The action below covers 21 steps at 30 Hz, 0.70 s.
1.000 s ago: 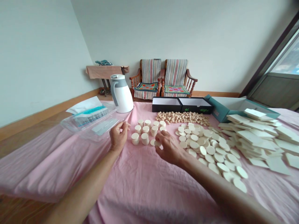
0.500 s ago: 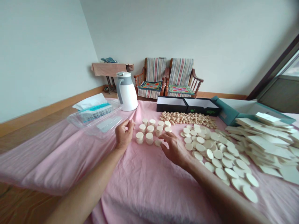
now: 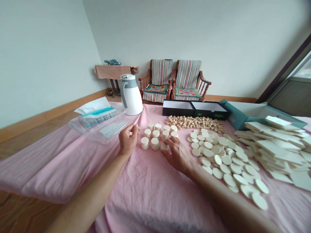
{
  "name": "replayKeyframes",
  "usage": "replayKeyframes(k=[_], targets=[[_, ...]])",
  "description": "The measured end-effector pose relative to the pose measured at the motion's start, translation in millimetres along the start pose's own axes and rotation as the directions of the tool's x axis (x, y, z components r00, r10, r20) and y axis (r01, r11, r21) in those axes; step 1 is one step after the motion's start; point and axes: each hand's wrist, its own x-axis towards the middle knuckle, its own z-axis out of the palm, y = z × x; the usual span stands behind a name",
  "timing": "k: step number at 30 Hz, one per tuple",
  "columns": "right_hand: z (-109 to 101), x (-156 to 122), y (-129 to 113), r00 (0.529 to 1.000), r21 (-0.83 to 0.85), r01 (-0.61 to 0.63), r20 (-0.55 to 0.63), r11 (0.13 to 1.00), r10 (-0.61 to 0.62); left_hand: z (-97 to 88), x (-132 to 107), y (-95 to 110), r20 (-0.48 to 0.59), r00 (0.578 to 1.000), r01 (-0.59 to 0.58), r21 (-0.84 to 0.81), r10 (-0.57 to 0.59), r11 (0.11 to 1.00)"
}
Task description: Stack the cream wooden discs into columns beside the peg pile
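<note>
Several short stacks of cream round discs (image 3: 155,136) stand in rows on the pink cloth (image 3: 145,191). My left hand (image 3: 127,140) rests just left of them, fingers curled and pinched together; what they hold, if anything, is hidden. My right hand (image 3: 177,152) lies palm down at the right end of the stacks, fingertips on a low stack of discs (image 3: 164,146). A wide scatter of loose flat discs (image 3: 223,158) lies to the right of that hand.
A white jug (image 3: 131,94) and a clear plastic box (image 3: 97,121) stand at the back left. Small tan beads (image 3: 194,122), two black trays (image 3: 194,108), a teal box (image 3: 243,111) and heaped cream square tiles (image 3: 279,142) lie at the back and right. Two wooden chairs (image 3: 175,81) stand behind.
My right hand has slid forward against the low stack at the end of the rows. My left hand has stayed curled beside the stacks. The camera has shifted slightly left.
</note>
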Motion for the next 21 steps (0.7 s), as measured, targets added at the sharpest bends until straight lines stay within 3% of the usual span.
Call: replayKeyframes(k=[12, 21], targets=[[3.4, 2.6, -2.7, 0.998, -0.125, -0.009, 0.058, 0.992, 0.016, 0.4, -0.1, -1.1, 0.002, 1.000, 0.015, 0.010, -0.015, 1.000], [-4.2, 1.6, -2.4, 0.991, -0.074, 0.127, 0.050, 0.989, -0.124, -0.2, 0.6, -0.3, 0.008, 1.000, 0.007, 0.007, -0.008, 1.000]])
